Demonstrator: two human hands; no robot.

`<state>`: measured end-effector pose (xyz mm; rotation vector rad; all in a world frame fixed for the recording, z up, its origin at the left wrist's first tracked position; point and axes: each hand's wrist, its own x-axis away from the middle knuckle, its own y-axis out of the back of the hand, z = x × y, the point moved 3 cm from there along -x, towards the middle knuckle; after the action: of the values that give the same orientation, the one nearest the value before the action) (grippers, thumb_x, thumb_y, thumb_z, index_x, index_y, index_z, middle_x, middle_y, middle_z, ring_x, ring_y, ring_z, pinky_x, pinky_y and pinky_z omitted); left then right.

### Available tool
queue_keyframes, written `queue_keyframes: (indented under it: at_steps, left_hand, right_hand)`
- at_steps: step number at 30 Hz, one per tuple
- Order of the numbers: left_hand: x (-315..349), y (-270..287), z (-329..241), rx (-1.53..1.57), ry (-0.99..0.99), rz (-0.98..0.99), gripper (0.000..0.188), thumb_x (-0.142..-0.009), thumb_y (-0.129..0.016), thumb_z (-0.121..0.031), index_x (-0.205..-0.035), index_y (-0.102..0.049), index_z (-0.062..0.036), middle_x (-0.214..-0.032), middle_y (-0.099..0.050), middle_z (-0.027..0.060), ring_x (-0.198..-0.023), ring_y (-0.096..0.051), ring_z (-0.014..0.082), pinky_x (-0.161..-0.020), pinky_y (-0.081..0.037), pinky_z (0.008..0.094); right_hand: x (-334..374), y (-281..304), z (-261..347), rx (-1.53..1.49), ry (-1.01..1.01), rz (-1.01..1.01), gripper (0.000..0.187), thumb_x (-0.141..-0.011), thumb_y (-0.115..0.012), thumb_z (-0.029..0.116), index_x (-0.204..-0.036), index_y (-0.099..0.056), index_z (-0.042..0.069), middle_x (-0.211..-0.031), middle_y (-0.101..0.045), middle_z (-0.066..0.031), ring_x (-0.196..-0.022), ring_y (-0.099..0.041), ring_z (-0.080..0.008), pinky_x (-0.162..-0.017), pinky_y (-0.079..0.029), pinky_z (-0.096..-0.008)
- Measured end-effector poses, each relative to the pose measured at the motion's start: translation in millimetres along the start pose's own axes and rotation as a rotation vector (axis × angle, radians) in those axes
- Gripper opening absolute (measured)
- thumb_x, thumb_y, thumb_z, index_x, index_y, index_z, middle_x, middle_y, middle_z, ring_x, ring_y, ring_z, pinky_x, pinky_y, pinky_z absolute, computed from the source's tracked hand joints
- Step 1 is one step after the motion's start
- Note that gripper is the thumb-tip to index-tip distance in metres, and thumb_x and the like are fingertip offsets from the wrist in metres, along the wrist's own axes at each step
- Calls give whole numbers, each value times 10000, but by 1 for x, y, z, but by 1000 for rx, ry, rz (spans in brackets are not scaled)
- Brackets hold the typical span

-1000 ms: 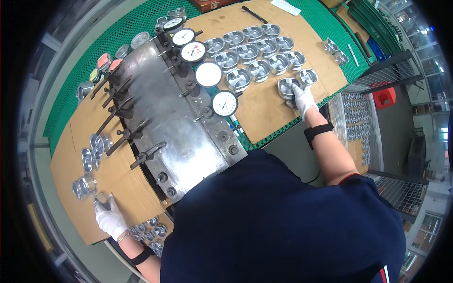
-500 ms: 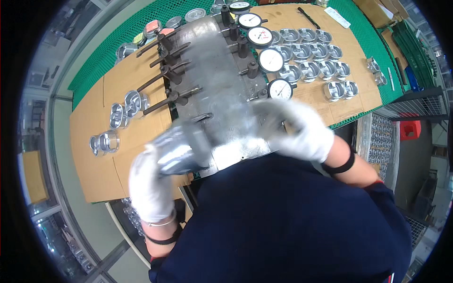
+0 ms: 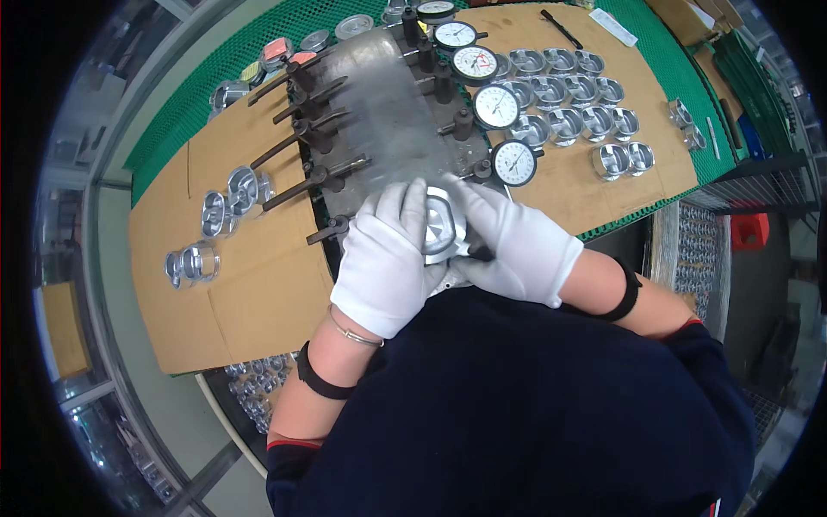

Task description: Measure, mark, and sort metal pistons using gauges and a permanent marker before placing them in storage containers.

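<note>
A round silver piston [image 3: 438, 226] is between my gloved hands, over the near end of a metal gauge fixture [image 3: 323, 202]. My left hand [image 3: 383, 250] wraps its left side, fingers bent over the top. On its right side my right hand [image 3: 510, 241] is closed, with the fingertips touching the piston's rim. A small black part shows under the right fingers; I cannot tell what it is. Dial gauges with white faces, such as the nearest gauge [image 3: 514, 162], line the fixture's right side. Dark clamp rods [image 3: 297, 181] stick out on its left. The fixture's middle is blurred.
Rows of pistons [image 3: 564, 127] stand on cardboard [image 3: 642, 191] at the right. More pistons [image 3: 244, 189] are on the left cardboard. Green matting [image 3: 663, 103] runs behind, bearing a black pen [image 3: 561, 30]. A tray of pistons [image 3: 693, 258] and a red bin [image 3: 749, 233] are lower right.
My left hand has carried the piston rightward from the fixture's left front to its near end. My right hand has come in against the piston, and the piston's round end now shows.
</note>
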<state>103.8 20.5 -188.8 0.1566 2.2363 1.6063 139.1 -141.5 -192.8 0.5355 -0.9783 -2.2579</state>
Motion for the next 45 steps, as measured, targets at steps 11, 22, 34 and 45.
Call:
queue_keyframes:
  at_steps: [11,22,34,45]
  left_hand:
    - [-21,-25,24,140,57,-97,802,-678,-720,-106,-1399,-380,-15,-1293,-451,255,-1074,-556,431,-897,-501,454]
    - [-22,-27,24,180,125,-109,817,-666,-724,-90,-1404,-380,-23,-1271,-468,257,-1058,-564,416,-877,-505,443]
    - [-21,-26,22,183,133,-113,825,-683,-731,-114,-1418,-366,-28,-1272,-461,270,-1097,-534,435,-912,-483,459]
    - [-22,-25,21,164,118,-114,848,-679,-725,-121,-1417,-326,-3,-1280,-439,266,-1086,-528,444,-911,-479,459]
  right_hand:
    - [20,-22,-25,-977,-542,297,934,-862,-685,270,-1531,-87,12,-1004,-659,-90,-870,-640,-152,-799,-511,-277]
    - [13,-18,-24,-904,-539,318,949,-863,-674,276,-1529,-57,2,-1006,-678,-115,-862,-642,-175,-783,-518,-279]
    - [13,-17,-21,-886,-573,336,970,-859,-672,268,-1540,-21,37,-1018,-667,-116,-848,-641,-169,-771,-517,-276]
    - [12,-19,-20,-833,-499,309,992,-864,-674,280,-1539,13,43,-1008,-664,-111,-857,-649,-189,-789,-518,-285]
